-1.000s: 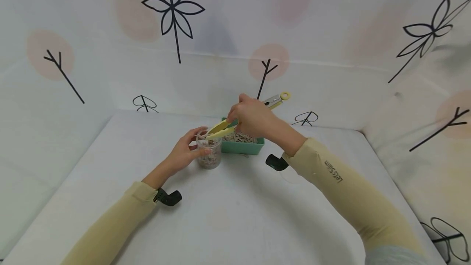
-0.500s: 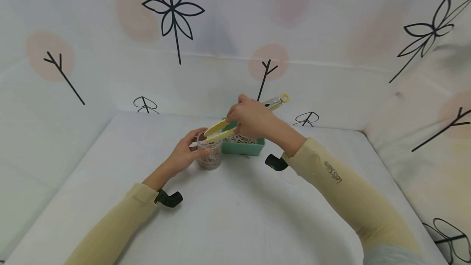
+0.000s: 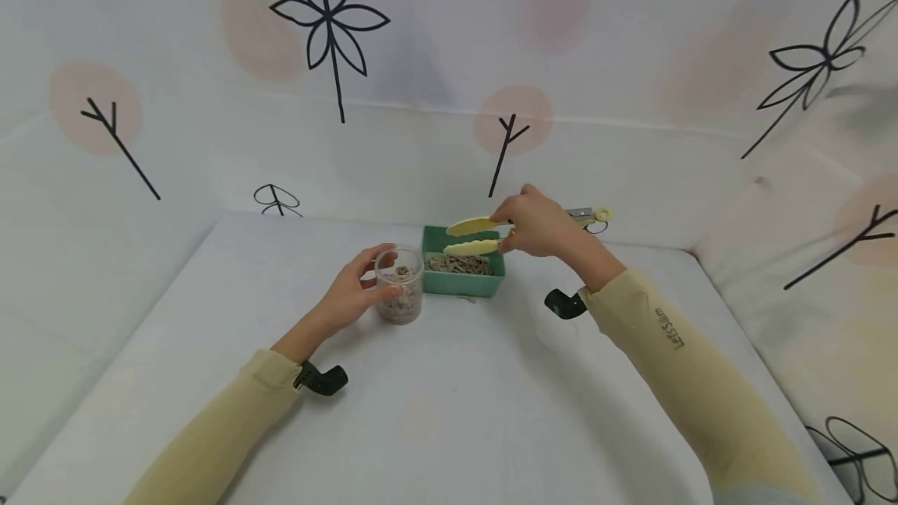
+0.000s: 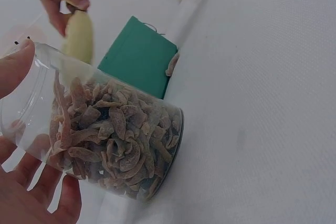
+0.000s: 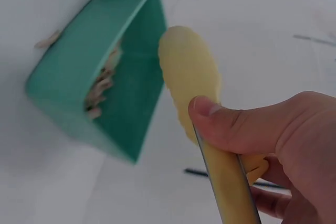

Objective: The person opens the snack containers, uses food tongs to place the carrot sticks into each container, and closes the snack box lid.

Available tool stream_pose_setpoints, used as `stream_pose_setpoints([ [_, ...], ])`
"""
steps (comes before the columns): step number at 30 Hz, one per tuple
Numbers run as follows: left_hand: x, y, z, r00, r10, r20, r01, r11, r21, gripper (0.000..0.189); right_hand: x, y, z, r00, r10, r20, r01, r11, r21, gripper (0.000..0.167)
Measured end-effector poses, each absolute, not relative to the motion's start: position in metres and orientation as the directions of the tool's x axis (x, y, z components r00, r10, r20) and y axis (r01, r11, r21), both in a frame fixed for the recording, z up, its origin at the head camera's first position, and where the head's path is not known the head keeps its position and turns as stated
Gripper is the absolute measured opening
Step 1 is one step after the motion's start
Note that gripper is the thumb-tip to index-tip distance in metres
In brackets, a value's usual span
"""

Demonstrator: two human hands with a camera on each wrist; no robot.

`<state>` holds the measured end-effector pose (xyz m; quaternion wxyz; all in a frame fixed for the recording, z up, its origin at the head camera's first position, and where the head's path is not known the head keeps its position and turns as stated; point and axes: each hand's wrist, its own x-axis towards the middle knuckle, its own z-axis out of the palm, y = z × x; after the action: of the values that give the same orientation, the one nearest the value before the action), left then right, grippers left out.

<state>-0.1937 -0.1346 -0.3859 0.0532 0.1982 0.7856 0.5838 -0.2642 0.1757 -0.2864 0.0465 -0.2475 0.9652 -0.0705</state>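
Observation:
A clear plastic jar (image 3: 400, 304) stands on the table, partly filled with brownish dried strips (image 4: 121, 135). My left hand (image 3: 354, 287) grips it round the upper part, thumb on the near side. Just right of the jar is a green rectangular box (image 3: 463, 284) holding more of the same small pieces (image 5: 102, 85). My right hand (image 3: 540, 224) holds yellow-tipped tongs (image 3: 471, 226) by their arms. The tongs' tips are spread apart over the box, with nothing seen between them.
One stray strip (image 4: 172, 64) lies on the table (image 3: 421, 411) beside the box's near side. A white patterned backdrop (image 3: 421, 162) rises behind the table's far edge. A dark wrist camera (image 3: 564, 304) juts out below the right wrist.
My right hand has moved the tongs rightward from over the jar's mouth to over the green box. A strip seen at the tongs' tips earlier is gone. The left hand has stayed on the jar.

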Motion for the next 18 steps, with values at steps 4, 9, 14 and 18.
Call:
stream_pose_setpoints([
  [4, -0.193, -0.135, -0.385, -0.917, 0.373, 0.144, 0.247, 0.244, 0.938, 0.07, -0.275, 0.185, -0.305, -0.893, -0.435, -0.114, -0.42, 0.898, -0.132, 0.05],
  [9, -0.193, -0.136, -0.388, -0.917, 0.373, 0.138, 0.24, 0.243, 0.94, 0.07, -0.284, 0.182, -0.319, -0.889, -0.425, -0.17, -0.417, 0.905, -0.082, 0.052],
  [14, -0.194, -0.136, -0.388, -0.918, 0.372, 0.136, 0.238, 0.245, 0.94, 0.07, -0.285, 0.167, -0.319, -0.878, -0.419, -0.234, -0.427, 0.904, -0.015, 0.052],
  [18, -0.194, -0.136, -0.387, -0.918, 0.373, 0.135, 0.238, 0.244, 0.94, 0.07, -0.285, 0.155, -0.316, -0.871, -0.391, -0.296, -0.416, 0.909, 0.024, 0.05],
])
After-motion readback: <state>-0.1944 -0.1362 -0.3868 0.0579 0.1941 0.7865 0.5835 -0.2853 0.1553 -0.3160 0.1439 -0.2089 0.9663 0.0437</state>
